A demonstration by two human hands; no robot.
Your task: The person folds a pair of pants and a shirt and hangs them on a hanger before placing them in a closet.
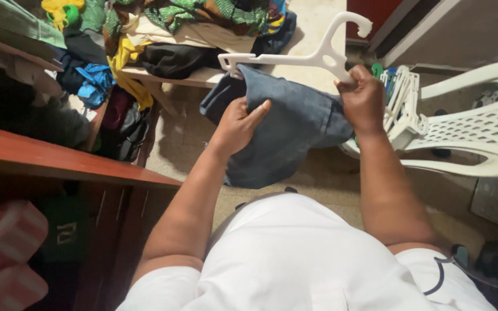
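The left hand (238,124) is pressing on the dark blue garment (286,135), thumb pinching a fold against curled fingers; the right hand (362,98) is gripping the white plastic hanger (312,56) at its right end, fingers closed around it; the garment is hanging over the hanger's bar; beyond, a white plastic chair (479,129) is carrying spare hangers (402,106) at its left edge; farther off, piled clothes (203,17) are lying along a bench edge (162,75).

Both forearms are raised in front of the chest. The left hand (238,124) is held palm down, fingers extended rightward. The right hand (363,98) is clenched into a fist, knuckles up.
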